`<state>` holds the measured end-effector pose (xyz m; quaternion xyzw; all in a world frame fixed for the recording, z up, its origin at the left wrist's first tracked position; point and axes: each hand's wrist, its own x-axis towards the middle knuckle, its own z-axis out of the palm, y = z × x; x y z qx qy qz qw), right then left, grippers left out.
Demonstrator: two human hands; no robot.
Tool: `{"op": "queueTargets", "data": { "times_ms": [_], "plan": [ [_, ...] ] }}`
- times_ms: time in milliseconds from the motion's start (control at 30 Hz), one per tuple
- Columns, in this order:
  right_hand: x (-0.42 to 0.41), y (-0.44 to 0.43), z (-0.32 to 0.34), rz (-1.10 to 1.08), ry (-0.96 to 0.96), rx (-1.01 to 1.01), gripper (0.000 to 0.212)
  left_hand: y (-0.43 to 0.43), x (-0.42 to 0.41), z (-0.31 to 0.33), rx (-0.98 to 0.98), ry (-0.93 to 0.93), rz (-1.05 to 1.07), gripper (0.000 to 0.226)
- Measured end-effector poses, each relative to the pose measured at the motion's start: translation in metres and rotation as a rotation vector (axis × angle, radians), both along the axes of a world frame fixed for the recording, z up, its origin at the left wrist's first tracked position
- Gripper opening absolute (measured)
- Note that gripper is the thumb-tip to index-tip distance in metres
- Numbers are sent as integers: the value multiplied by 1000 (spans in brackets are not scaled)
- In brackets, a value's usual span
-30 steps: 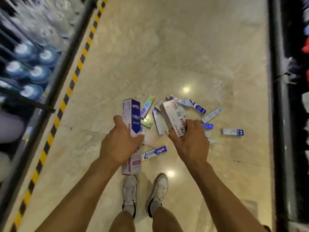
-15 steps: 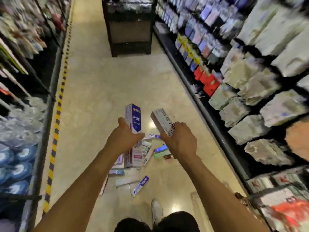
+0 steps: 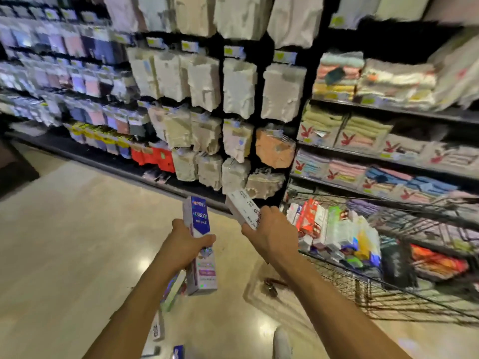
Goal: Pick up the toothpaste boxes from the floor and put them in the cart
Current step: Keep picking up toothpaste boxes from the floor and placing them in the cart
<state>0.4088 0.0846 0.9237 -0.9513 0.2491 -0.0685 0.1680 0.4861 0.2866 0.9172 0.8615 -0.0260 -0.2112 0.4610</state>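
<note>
1. Toothpaste boxes (image 3: 201,229) are in both my hands, held up over the floor (image 3: 64,242) and not yet in the cart (image 3: 388,301).
2. My left hand (image 3: 185,244) has its fingers (image 3: 207,238) clenched round the middle of an upright blue-and-white box (image 3: 196,213).
3. A white and purple end (image 3: 204,274) sticks out below that fist. I cannot tell whether it belongs to the same box or to a second one.
4. My right hand (image 3: 272,231) grasps a white box with dark lettering (image 3: 242,206) by its lower end, and the box tilts up and to my left.
5. The two held boxes are near each other but apart.
6. The wire cart stands at my right, and my right hand is just beside its near left corner.
7. Inside the cart, cartons and packets (image 3: 324,224) are piled against the left wall in red, white, green, blue and yellow. They are too blurred for me to read.
8. More loose boxes (image 3: 158,327) lie on the floor beneath my left forearm, and another one (image 3: 178,352) sits at the bottom edge of view.
9. My white shoe (image 3: 281,343) is planted on the floor between my forearms.
10. Across the aisle, pale hanging packs (image 3: 233,89) cover the shelving. Folded towels (image 3: 363,130) fill the shelves behind the cart.
</note>
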Motion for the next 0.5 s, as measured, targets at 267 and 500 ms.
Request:
{"op": "queueTargets", "data": {
  "times_ms": [267,500],
  "plan": [
    [-47,-175,-17,-276,26,51,51,-202,-6,-9,92,-15,-247,70],
    [-66,-320,-39,-386,76,92,53,-357,7,-25,163,-17,-348,69]
  ]
}}
